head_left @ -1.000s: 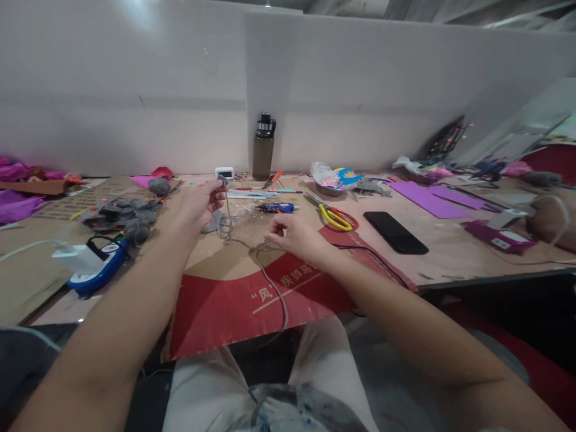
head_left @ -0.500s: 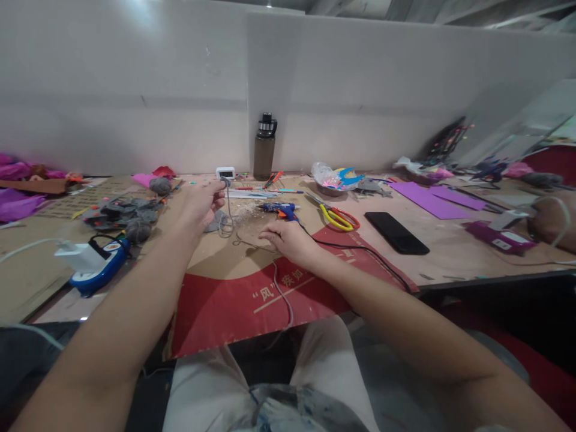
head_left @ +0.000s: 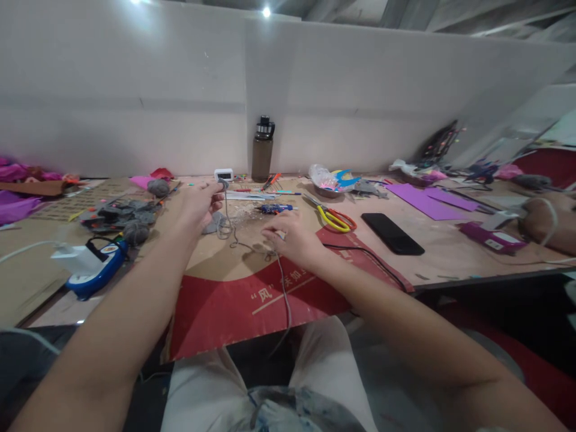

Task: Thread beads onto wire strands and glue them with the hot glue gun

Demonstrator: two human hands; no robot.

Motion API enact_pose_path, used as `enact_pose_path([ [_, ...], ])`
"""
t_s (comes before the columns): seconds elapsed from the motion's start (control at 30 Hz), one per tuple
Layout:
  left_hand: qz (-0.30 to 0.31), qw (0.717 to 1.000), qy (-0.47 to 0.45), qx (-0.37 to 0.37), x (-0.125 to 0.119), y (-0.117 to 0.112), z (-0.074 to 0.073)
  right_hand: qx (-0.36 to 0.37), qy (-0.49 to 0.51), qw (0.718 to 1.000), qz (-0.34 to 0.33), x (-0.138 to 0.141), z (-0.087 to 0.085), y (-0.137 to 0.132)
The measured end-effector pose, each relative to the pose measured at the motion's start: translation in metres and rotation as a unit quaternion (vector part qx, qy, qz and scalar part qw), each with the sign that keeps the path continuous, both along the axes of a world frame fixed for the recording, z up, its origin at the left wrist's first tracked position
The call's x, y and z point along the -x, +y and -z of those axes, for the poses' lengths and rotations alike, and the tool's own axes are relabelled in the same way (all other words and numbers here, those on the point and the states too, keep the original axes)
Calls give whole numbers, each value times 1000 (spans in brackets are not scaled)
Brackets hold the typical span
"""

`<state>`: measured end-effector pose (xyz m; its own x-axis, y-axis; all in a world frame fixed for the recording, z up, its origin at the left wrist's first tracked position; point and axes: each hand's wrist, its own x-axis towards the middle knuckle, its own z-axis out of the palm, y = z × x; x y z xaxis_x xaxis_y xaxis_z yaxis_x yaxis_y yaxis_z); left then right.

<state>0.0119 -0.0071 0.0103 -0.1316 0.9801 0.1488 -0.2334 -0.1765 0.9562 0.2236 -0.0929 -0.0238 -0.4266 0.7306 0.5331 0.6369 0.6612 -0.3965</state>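
My left hand (head_left: pixel 200 207) is raised over the left part of the cardboard sheet, its thumb and forefinger pinching a small wound bit of grey yarn (head_left: pixel 224 183). A strand hangs from it into loose loops, then crosses to my right hand (head_left: pixel 288 237). That hand's fingers are bent together at the strand, low over the cardboard (head_left: pixel 216 312). The yarn's tail runs over the red printed part and off the front edge. Behind my right hand lies a blue glue gun (head_left: pixel 276 209), partly hidden. A flat grey piece (head_left: pixel 212 224) lies beside my left fingers.
Scissors (head_left: pixel 335 217) with yellow and red handles and a black phone (head_left: pixel 392 234) lie to the right. A dark bottle (head_left: pixel 262 150) stands by the partition. Grey yarn balls (head_left: pixel 158 188) and a blue power strip (head_left: pixel 101 270) are left. Another person's hand (head_left: pixel 549 222) is far right.
My right hand has shifted slightly right, and the yarn beside it has moved along and bunched below the fingers. My left hand keeps its pinch, nearly still. The view has shifted slightly.
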Motion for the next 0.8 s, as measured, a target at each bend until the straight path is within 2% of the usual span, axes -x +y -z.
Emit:
enact_pose_path([
  [0.1, -11, 999, 27, -19, 1, 1, 2, -3, 4, 999, -40, -4, 0, -1],
  [0.17, -22, 997, 60, -40, 2, 2, 4, 23, 35, 999, -27, -8, -1, -2],
  [0.23, -22, 994, 90, -62, 3, 3, 6, 39, 62, 997, 10, -13, -4, -2],
  [0.33, -12, 990, 112, -85, 4, 4, 9, 12, 70, 995, 76, -29, -9, 4],
  [0.43, -22, 988, 121, -90, 4, 4, 8, -43, 26, 983, 178, -60, -11, 21],
  [0.5, -33, 987, 128, -88, 3, 2, 7, -46, -37, 967, 247, -85, -7, 35],
  [0.6, -42, 984, 150, -91, 1, -4, 4, 31, -164, 928, 334, -119, 6, 54],
  [0.67, -49, 977, 180, -102, 1, -8, 1, 111, -225, 906, 340, -132, 16, 64],
  [0.8, -55, 970, 218, -98, -2, -15, -3, 150, -252, 890, 348, -141, 31, 81],
])
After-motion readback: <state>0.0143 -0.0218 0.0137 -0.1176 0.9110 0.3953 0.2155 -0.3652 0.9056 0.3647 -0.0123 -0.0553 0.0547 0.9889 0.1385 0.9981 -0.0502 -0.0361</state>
